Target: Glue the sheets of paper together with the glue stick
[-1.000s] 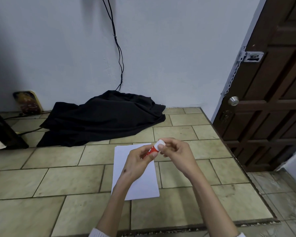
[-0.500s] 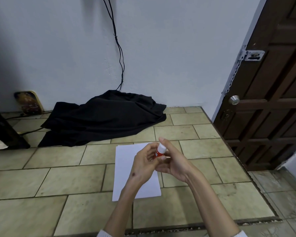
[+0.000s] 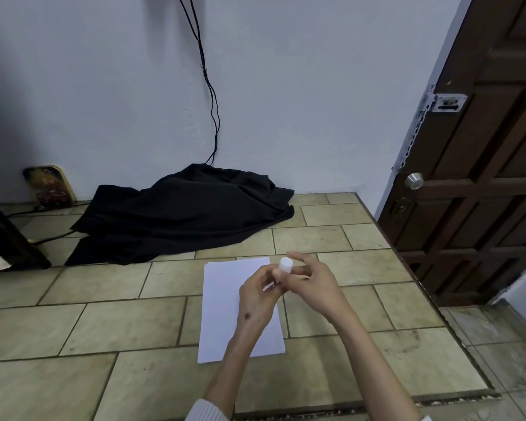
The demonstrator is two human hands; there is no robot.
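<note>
White sheets of paper (image 3: 225, 302) lie stacked on the tiled floor, long side pointing away from me. Above their right edge both hands meet around a glue stick (image 3: 283, 268) with a white cap end pointing up and a red body mostly hidden. My left hand (image 3: 257, 299) grips the lower, red part. My right hand (image 3: 312, 284) holds the white top between thumb and fingers. I cannot tell whether the cap is on or off.
A black cloth (image 3: 182, 212) is heaped on the floor by the wall, with a cable (image 3: 208, 83) hanging down above it. A brown wooden door (image 3: 480, 165) stands at the right. A dark object (image 3: 3, 238) sits at the left edge.
The hands have stayed together over the paper, shifting slightly. The stick's white end now points up more clearly and my right fingers have moved around the top.
</note>
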